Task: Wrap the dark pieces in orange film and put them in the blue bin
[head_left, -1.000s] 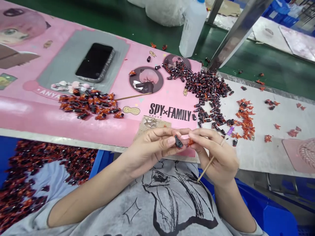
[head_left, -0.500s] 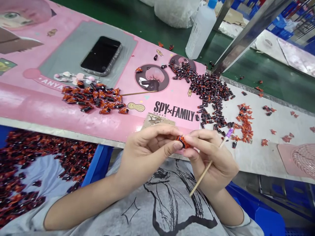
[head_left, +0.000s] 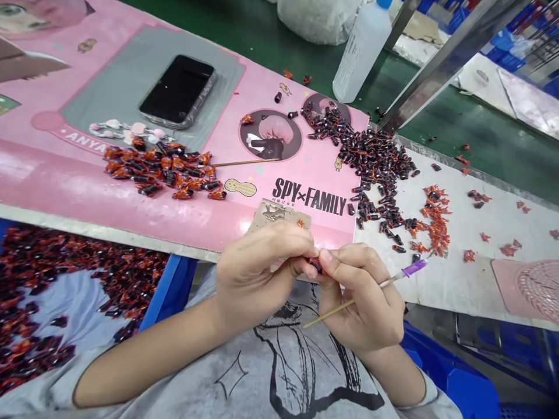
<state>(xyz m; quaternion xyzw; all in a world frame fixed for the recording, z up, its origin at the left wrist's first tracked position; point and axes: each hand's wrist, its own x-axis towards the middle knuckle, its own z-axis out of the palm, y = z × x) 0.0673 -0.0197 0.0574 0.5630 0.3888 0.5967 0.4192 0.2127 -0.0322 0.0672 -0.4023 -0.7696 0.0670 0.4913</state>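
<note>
The left hand and right hand pinch one small piece at the near table edge. The right hand also holds a stick. Pink mat stretches left to a pile.

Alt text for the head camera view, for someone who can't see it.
A left hand and a right hand pinch a small, mostly hidden piece, the right also holding a thin stick with a purple tip. Beyond, a phone and a pile of pieces lie on a pink mat.
</note>
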